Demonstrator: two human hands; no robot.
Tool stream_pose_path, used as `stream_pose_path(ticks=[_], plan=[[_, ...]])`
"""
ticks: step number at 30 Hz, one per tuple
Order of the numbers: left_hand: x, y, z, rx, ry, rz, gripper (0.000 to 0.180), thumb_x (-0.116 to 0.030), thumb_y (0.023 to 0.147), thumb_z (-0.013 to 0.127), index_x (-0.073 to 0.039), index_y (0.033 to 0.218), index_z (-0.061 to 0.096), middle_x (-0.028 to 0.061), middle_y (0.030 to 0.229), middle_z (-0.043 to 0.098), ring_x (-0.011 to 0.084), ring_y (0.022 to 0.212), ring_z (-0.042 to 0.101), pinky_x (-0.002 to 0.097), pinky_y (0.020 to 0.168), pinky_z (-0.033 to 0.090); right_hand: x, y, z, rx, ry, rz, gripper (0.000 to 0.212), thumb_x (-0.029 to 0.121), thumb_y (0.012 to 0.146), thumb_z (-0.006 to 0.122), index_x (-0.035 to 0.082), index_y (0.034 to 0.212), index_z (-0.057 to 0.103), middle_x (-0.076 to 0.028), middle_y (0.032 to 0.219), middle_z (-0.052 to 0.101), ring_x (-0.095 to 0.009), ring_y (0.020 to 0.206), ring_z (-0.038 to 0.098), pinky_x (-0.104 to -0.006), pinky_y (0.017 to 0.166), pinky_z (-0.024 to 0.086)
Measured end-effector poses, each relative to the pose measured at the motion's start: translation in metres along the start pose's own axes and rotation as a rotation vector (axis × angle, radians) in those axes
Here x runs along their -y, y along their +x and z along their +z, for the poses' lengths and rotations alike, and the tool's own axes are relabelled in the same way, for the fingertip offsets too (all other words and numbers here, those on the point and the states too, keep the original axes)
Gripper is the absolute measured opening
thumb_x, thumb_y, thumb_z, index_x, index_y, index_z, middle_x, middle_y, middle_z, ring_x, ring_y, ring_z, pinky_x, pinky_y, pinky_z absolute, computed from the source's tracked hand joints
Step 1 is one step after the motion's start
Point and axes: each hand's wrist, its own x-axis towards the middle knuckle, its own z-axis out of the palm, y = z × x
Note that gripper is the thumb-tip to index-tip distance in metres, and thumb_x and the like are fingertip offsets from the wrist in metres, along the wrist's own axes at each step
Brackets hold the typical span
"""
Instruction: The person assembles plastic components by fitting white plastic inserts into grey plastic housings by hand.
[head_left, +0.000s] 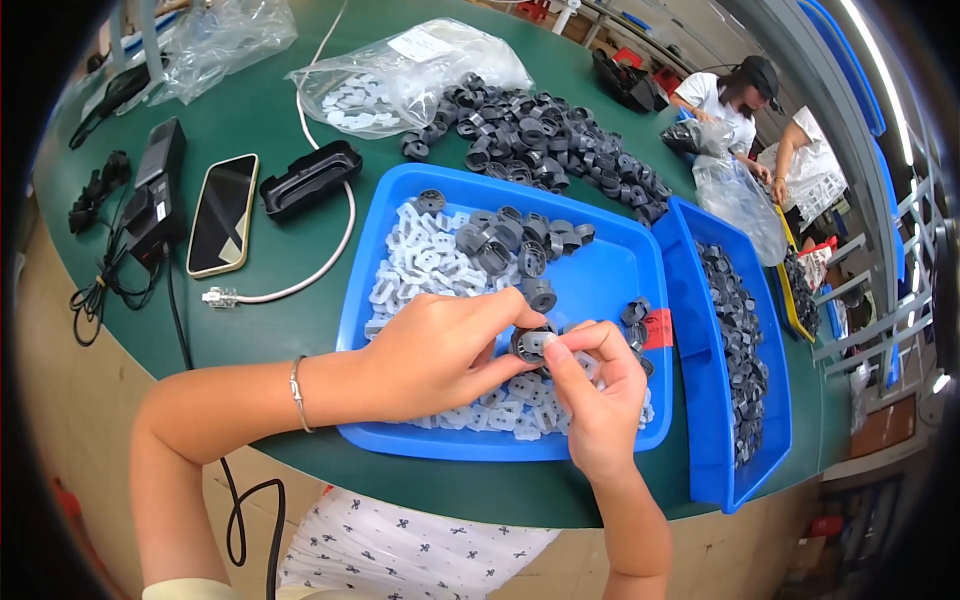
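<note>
Over the blue tray (385, 190) my two hands meet. Between thumb and fingers my left hand (430, 350) grips a round dark grey plastic cap (523, 350). My right hand (605, 395) pinches a small white plastic insert (537, 340) that sits at the cap's open face; whether it is fully seated I cannot tell. Loose white inserts (420, 260) fill the tray's left side and near edge. More dark grey caps (495, 250) lie on top of them, and a few rest by the red label (658, 328) on the right.
Right of the tray stands a blue bin (708, 420) of dark grey parts. Behind lie a pile of caps (560, 140) and a clear bag (470, 50) of white parts. A phone (223, 215), black holder (310, 178), white cable (335, 255) and power adapter (157, 190) lie left. Two people work far right.
</note>
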Motion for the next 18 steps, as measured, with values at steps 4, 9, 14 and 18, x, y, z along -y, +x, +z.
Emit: stream_pose_path(ticks=[4,9,14,18], plan=[[0.000,0.000,-0.001,0.012,0.015,0.049,0.034,-0.003,0.072,0.072,-0.002,0.103,0.058,0.0121,0.095,0.065,0.0176,0.063,0.064,0.0275,0.055,0.051,0.001,0.003,-0.003,0.049,-0.146,-0.186,0.008,0.004,0.084,0.065,0.001,0.084,0.058,-0.003,0.080,0.056,-0.009,0.077,0.051,-0.0232,0.071,0.040],[0.003,0.005,0.002,0.019,0.024,0.194,0.033,0.001,0.068,0.072,-0.001,0.099,0.061,0.0124,0.097,0.065,0.0254,0.077,0.066,0.0297,0.060,0.053,-0.001,0.007,-0.014,0.111,-0.207,-0.152,0.009,0.005,0.082,0.066,0.001,0.083,0.058,-0.002,0.077,0.057,-0.009,0.075,0.053,-0.0230,0.068,0.042],[0.004,0.006,0.003,-0.019,-0.039,0.235,0.035,0.001,0.066,0.072,-0.005,0.099,0.063,0.0099,0.094,0.064,0.0226,0.070,0.063,0.0300,0.056,0.050,-0.004,0.013,-0.015,0.066,-0.102,-0.160,0.009,0.009,0.084,0.065,0.002,0.086,0.059,0.001,0.075,0.054,-0.007,0.072,0.050,-0.0229,0.067,0.042],[-0.001,0.004,0.004,-0.042,0.101,0.206,0.042,0.003,0.063,0.074,-0.011,0.102,0.067,0.0067,0.100,0.052,0.0126,0.062,0.050,0.0227,0.051,0.043,0.000,0.017,-0.028,0.318,-0.020,0.085,0.017,0.013,0.084,0.065,0.002,0.096,0.061,0.003,0.077,0.053,-0.006,0.078,0.049,-0.0235,0.075,0.041]])
